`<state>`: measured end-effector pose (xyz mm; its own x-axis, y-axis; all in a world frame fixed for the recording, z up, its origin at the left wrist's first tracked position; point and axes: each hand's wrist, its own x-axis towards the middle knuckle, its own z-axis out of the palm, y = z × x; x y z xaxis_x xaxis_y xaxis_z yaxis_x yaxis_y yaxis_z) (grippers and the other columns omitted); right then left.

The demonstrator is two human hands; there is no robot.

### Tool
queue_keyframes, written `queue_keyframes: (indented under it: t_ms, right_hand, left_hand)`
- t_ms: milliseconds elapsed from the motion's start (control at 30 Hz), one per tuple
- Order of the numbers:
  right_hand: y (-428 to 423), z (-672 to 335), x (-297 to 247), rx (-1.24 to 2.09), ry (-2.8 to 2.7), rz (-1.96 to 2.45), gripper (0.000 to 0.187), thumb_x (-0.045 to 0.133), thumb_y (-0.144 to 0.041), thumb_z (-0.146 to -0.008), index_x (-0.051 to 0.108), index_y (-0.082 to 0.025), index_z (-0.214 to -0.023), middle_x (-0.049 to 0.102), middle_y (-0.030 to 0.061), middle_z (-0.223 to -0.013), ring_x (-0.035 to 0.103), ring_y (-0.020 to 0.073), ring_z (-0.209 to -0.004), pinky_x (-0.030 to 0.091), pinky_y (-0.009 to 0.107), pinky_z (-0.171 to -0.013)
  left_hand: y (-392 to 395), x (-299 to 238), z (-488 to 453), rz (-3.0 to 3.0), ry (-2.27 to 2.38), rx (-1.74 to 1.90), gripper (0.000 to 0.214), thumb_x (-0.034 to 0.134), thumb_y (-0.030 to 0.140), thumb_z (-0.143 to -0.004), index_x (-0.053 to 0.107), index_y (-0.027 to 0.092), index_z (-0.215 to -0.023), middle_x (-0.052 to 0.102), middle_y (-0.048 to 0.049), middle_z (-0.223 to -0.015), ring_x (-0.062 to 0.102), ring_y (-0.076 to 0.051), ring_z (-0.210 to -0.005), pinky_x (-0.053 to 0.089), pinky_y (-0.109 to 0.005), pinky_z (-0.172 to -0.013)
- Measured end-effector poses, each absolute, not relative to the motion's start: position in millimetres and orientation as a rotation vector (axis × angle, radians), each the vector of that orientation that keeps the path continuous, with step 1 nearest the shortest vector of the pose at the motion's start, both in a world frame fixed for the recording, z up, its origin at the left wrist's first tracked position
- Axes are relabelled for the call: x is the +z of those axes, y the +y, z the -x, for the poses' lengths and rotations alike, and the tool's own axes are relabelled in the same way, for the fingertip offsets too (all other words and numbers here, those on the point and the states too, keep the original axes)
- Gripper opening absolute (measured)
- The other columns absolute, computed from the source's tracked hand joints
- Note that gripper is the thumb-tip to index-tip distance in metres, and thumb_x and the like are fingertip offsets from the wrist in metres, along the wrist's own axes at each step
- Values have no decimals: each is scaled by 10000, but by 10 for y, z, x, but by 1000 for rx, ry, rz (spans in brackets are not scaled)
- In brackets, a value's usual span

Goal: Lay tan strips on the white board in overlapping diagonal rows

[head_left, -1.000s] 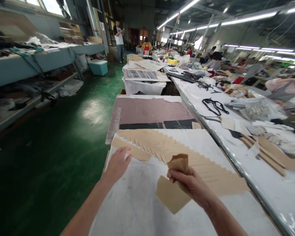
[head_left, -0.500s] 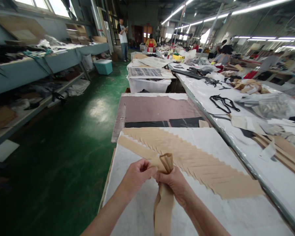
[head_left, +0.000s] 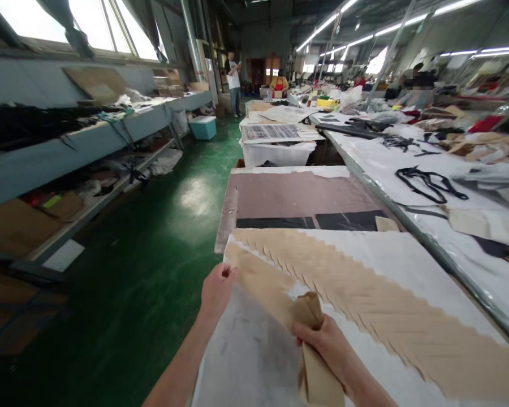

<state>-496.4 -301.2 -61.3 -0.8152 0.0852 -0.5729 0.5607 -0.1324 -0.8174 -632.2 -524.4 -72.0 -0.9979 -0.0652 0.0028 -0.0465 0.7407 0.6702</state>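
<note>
My left hand [head_left: 217, 291] is at the left edge of the white-covered work surface [head_left: 246, 356], thumb and fingers pinched on the end of a tan strip [head_left: 265, 294]. That strip stretches slantwise toward my right hand [head_left: 331, 343]. My right hand is closed around a folded bundle of tan strips [head_left: 320, 376], whose fanned upper end sticks out above the fingers and whose lower part hangs toward me. Beyond my hands, a long row of overlapping tan strips [head_left: 365, 294] lies diagonally across the white surface. Whether the strips are fabric or another sheet material, I cannot tell.
A brownish board [head_left: 288, 192] with black pieces adjoins the far edge. To the right runs a long table [head_left: 377, 164] with black straps [head_left: 430, 182] and scraps. Green floor [head_left: 165, 237] and a loaded shelf bench [head_left: 123, 130] lie left. Two people stand or sit farther back.
My left hand has moved away from my right, toward the left edge, drawing a strip end out. My right hand has shifted right and nearer with the bundle. The camera view has turned left.
</note>
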Motion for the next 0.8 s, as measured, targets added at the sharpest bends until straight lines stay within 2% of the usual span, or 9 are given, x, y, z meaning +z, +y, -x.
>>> queue_keyframes:
  t_ms: [133, 200, 433, 600, 800]
  right_hand:
    - [-3015, 5207, -735, -1997, 2030, -736, 275, 667, -429, -656, 590, -164, -649, 604, 0, -564, 505, 134, -512, 367, 244, -513]
    - [-3029, 5311, -810, -1984, 2104, -760, 264, 648, -423, -659, 597, -165, -673, 604, -2, -567, 521, 146, -526, 375, 247, -519]
    - [-3012, 5432, -1004, -1855, 2340, -837, 245, 623, -383, -648, 617, -177, -782, 608, -24, -568, 571, 180, -550, 406, 254, -526]
    - [-2991, 5422, -994, -1790, 2356, -883, 234, 622, -393, -639, 625, -188, -752, 630, -13, -581, 596, 195, -579, 416, 253, -534]
    - [-2978, 5440, -999, -1770, 2348, -862, 197, 614, -360, -628, 596, -187, -720, 611, -21, -561, 577, 177, -560, 399, 239, -520]
  left_hand:
    - [-5239, -857, 6550, -109, -2865, -950, 215, 511, 350, -781, 495, 200, -628, 567, -49, -854, 525, -214, -888, 397, -311, -795]
    - [-5212, -908, 6636, -128, -2861, -892, 206, 521, 340, -772, 514, 200, -621, 570, -65, -883, 514, -232, -937, 397, -331, -835]
    - [-5235, -1031, 6835, -285, -2927, -873, 218, 608, 351, -703, 570, 187, -564, 594, -62, -783, 571, -222, -823, 429, -318, -764]
    - [-5290, -1080, 6892, -335, -2965, -903, 234, 646, 389, -671, 600, 180, -578, 596, -50, -749, 574, -202, -743, 418, -298, -694]
    - [-5269, -1090, 6863, -352, -2953, -928, 230, 652, 386, -666, 585, 186, -576, 586, -31, -727, 566, -194, -761, 403, -275, -685]
